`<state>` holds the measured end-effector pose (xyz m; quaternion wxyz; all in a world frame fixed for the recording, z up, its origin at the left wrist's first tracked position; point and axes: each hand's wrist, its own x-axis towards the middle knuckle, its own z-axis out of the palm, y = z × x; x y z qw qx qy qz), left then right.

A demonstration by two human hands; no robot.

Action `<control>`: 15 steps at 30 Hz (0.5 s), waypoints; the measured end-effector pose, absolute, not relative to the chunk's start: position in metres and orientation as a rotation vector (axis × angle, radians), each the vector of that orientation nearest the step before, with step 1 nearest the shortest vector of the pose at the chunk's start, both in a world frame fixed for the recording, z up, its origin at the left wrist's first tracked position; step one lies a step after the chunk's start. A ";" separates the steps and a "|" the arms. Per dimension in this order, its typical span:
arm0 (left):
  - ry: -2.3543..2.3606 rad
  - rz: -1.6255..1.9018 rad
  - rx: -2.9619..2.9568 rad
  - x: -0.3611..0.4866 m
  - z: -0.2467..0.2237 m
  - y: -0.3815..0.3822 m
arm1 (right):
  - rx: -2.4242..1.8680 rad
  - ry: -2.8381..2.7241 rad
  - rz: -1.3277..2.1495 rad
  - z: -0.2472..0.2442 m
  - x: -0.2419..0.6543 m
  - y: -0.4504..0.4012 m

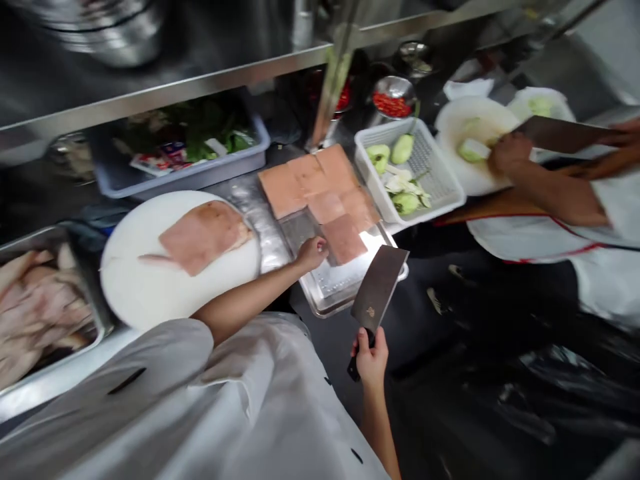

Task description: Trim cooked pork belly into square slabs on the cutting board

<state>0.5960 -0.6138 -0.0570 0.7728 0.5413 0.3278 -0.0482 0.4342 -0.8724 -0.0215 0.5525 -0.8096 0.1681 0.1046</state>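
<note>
My right hand (373, 357) is wrapped round the black handle of a cleaver (379, 283), its broad dark blade pointing up and away. Fingers curled, my left hand (313, 255) is over the metal tray (325, 303), beside the nearest square slab of pork (344, 239); what it holds, if anything, is hidden. Several other square pork slabs (305, 177) lie side by side and partly overlapping at the tray's far end. Left of the tray, a larger slab of pork (203, 233) with a thin strip by it rests on a round white cutting board (143, 293).
A deep metal pan of meat pieces (43, 313) stands at far left. A blue-grey bin (185, 177) is under the shelf edge (200, 83). A white basket (440, 193) holds pale green vegetables. At right, a co-worker's hand (510, 157) steadies a vegetable, another holds a cleaver.
</note>
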 end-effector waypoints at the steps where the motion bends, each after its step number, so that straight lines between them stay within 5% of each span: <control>1: 0.639 -0.045 1.308 0.574 -0.048 -0.589 | -1.897 0.375 0.285 -0.022 0.441 -0.868; 4: 0.534 0.193 1.779 0.499 -0.016 -0.486 | -1.887 0.236 0.392 -0.023 0.463 -0.848; 7: 1.002 0.412 2.190 0.424 0.009 -0.367 | -1.910 0.078 0.459 -0.023 0.481 -0.821; 11: 1.002 -0.155 2.572 0.356 0.006 -0.271 | -1.925 -0.101 0.526 -0.019 0.492 -0.778; 15: 0.697 -0.417 2.719 0.332 -0.021 -0.288 | -1.922 -0.208 0.644 -0.016 0.491 -0.740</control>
